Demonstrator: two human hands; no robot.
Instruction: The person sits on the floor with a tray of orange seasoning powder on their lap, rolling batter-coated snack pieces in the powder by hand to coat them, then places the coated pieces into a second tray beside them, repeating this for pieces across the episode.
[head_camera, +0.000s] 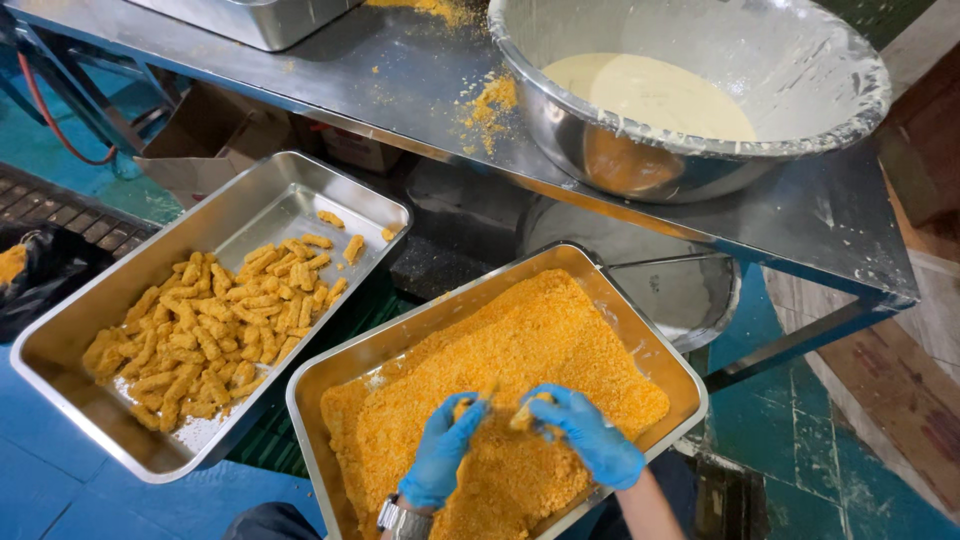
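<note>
Both my hands wear blue gloves and work over a steel tray (640, 335) filled with orange breadcrumbs (510, 350). My left hand (445, 450) pinches a small crumb-coated piece at its fingertips. A pale, partly coated stick (527, 410) is held in my right hand (590, 432), just right of the left hand. The two hands nearly touch above the crumbs. A watch sits on my left wrist.
A second steel tray (270, 195) on the left holds several breaded sticks (210, 330). Above, a steel table (400, 80) carries a large metal bowl (700, 150) of pale batter and spilled crumbs (487, 103). The floor is blue.
</note>
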